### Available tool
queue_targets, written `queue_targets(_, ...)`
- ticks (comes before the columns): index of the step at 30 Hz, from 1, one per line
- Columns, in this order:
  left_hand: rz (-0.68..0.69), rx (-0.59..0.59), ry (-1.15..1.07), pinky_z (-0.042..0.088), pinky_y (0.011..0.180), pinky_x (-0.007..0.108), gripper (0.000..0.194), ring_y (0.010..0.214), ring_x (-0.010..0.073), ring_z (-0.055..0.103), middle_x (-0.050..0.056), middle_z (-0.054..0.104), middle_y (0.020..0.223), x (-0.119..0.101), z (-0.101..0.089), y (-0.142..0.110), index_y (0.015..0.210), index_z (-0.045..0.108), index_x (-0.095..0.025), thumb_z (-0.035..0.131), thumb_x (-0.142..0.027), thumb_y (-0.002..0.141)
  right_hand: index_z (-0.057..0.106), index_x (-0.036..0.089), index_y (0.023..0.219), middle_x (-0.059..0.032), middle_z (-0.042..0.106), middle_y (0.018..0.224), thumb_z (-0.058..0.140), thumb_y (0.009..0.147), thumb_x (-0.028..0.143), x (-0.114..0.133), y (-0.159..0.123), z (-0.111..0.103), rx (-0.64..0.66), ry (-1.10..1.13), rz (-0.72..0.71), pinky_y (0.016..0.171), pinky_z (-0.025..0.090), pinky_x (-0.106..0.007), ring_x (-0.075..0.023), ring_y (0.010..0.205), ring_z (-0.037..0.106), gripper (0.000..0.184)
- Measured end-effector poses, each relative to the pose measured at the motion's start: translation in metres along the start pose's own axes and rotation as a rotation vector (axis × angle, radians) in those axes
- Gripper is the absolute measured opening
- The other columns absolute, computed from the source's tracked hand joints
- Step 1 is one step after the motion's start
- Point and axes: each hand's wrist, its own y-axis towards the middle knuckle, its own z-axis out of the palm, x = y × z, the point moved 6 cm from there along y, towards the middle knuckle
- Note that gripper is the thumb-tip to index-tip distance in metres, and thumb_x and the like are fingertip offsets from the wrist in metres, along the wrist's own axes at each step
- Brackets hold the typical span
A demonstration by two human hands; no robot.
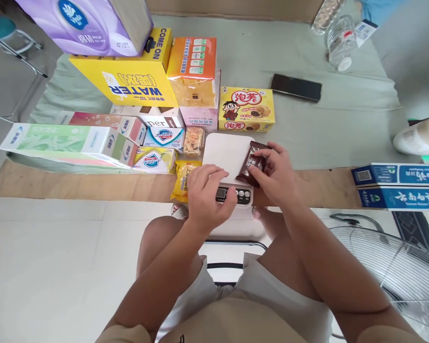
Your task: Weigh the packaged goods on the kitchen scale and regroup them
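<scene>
A white kitchen scale (219, 152) stands at the table's front edge, its small display (220, 193) and buttons facing me. My right hand (277, 174) grips a dark brown snack packet (248, 177) between thumb and fingers, tilted over the right side of the weighing plate. Whether the packet rests on the plate I cannot tell. My left hand (209, 193) is at the scale's lower left, fingers apart and holding nothing, covering part of the display panel. Partly behind that hand lies a yellow snack packet (183, 178). A clear-wrapped biscuit-like snack (193, 141) sits beside the scale's upper left.
Soap boxes (153, 159), toothpaste boxes (67, 143), a yellow carton (143, 81) and tissue packs (89, 28) crowd the left. A yellow puff box (246, 108) and phone (296, 87) lie behind the scale. Blue boxes (400, 186), a bottle (341, 43) and a fan (389, 267) are rightward.
</scene>
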Motion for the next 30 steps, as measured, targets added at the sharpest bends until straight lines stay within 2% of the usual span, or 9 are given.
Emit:
queue_targets(4, 0.008, 0.003, -0.025, 0.054, 0.094, 0.043, 0.015, 0.101, 0.0267, 0.068, 0.011, 0.073, 0.103, 0.000, -0.002, -0.001, 0.104, 0.068, -0.019, 0.060, -0.025, 0.093, 0.073, 0.021, 0.111, -0.0192, 0.057, 0.147, 0.068, 0.080, 0.030, -0.014, 0.009, -0.022, -0.140, 0.012, 0.020, 0.108, 0.059, -0.055, -0.0337, 0.143, 0.058, 0.032)
queue_targets(8, -0.008, 0.001, -0.031, 0.054, 0.093, 0.042, 0.014, 0.101, 0.0261, 0.068, 0.010, 0.073, 0.104, 0.004, -0.007, 0.000, 0.105, 0.068, -0.020, 0.061, -0.024, 0.093, 0.072, 0.024, 0.115, -0.0157, 0.058, 0.153, 0.066, 0.081, 0.027, -0.026, 0.011, -0.030, -0.076, -0.084, 0.101, 0.105, 0.059, -0.060, -0.0325, 0.126, 0.069, 0.035)
queue_targets(11, -0.040, -0.024, -0.022, 0.056, 0.094, 0.042, 0.014, 0.102, 0.0255, 0.069, 0.010, 0.072, 0.106, 0.011, -0.015, 0.002, 0.106, 0.067, -0.021, 0.061, -0.024, 0.094, 0.072, 0.026, 0.112, -0.0132, 0.064, 0.149, 0.065, 0.085, 0.030, -0.017, 0.007, -0.035, -0.129, -0.224, 0.014, 0.118, 0.049, -0.065, -0.0350, 0.138, 0.063, 0.027)
queue_targets(13, -0.087, -0.038, 0.013, 0.057, 0.094, 0.042, 0.013, 0.103, 0.0250, 0.070, 0.010, 0.071, 0.107, 0.020, -0.023, 0.004, 0.106, 0.067, -0.022, 0.061, -0.023, 0.094, 0.071, 0.026, 0.111, -0.0129, 0.068, 0.145, 0.063, 0.089, 0.030, -0.003, 0.002, -0.036, -0.203, -0.250, -0.080, 0.118, 0.050, -0.062, -0.0336, 0.139, 0.063, 0.023)
queue_targets(16, -0.195, -0.009, 0.075, 0.058, 0.094, 0.042, 0.012, 0.104, 0.0245, 0.070, 0.009, 0.070, 0.108, 0.037, -0.036, 0.002, 0.106, 0.066, -0.024, 0.061, -0.022, 0.095, 0.069, 0.026, 0.111, -0.0124, 0.072, 0.139, 0.062, 0.091, 0.027, 0.024, -0.006, -0.020, -0.197, -0.227, -0.256, 0.110, 0.056, -0.053, -0.0308, 0.130, 0.069, 0.022)
queue_targets(21, -0.443, 0.068, 0.216, 0.059, 0.091, 0.042, 0.019, 0.108, 0.0266, 0.070, 0.010, 0.070, 0.114, 0.065, -0.062, -0.016, 0.108, 0.068, -0.025, 0.070, -0.029, 0.090, 0.070, 0.026, 0.112, -0.0114, 0.074, 0.136, 0.062, 0.093, 0.030, 0.073, -0.025, 0.032, 0.034, -0.211, -0.515, 0.108, 0.056, -0.048, -0.0299, 0.128, 0.070, 0.021)
queue_targets(25, -0.654, 0.296, 0.348, 0.058, 0.084, 0.045, 0.047, 0.104, 0.0316, 0.071, 0.012, 0.071, 0.122, 0.078, -0.068, -0.038, 0.125, 0.066, -0.023, 0.076, -0.046, 0.085, 0.070, 0.027, 0.112, -0.0117, 0.074, 0.137, 0.059, 0.094, 0.030, 0.089, -0.029, 0.054, 0.104, -0.211, -0.519, 0.109, 0.053, -0.049, -0.0308, 0.129, 0.069, 0.022)
queue_targets(27, -0.670, 0.377, 0.348, 0.057, 0.082, 0.043, 0.045, 0.100, 0.0313, 0.072, 0.011, 0.073, 0.116, 0.077, -0.068, -0.041, 0.120, 0.069, -0.023, 0.073, -0.053, 0.088, 0.070, 0.026, 0.112, -0.0115, 0.075, 0.136, 0.059, 0.093, 0.030, 0.090, -0.028, 0.058, 0.111, -0.210, -0.508, 0.108, 0.054, -0.050, -0.0312, 0.128, 0.070, 0.022)
queue_targets(30, -0.661, 0.424, 0.283, 0.052, 0.072, 0.037, 0.032, 0.087, 0.0262, 0.072, 0.008, 0.076, 0.105, 0.074, -0.069, -0.039, 0.106, 0.072, -0.023, 0.063, -0.053, 0.097, 0.070, 0.026, 0.111, -0.0115, 0.076, 0.133, 0.060, 0.092, 0.029, 0.088, -0.027, 0.060, 0.111, -0.191, -0.504, 0.106, 0.055, -0.049, -0.0310, 0.125, 0.071, 0.022)
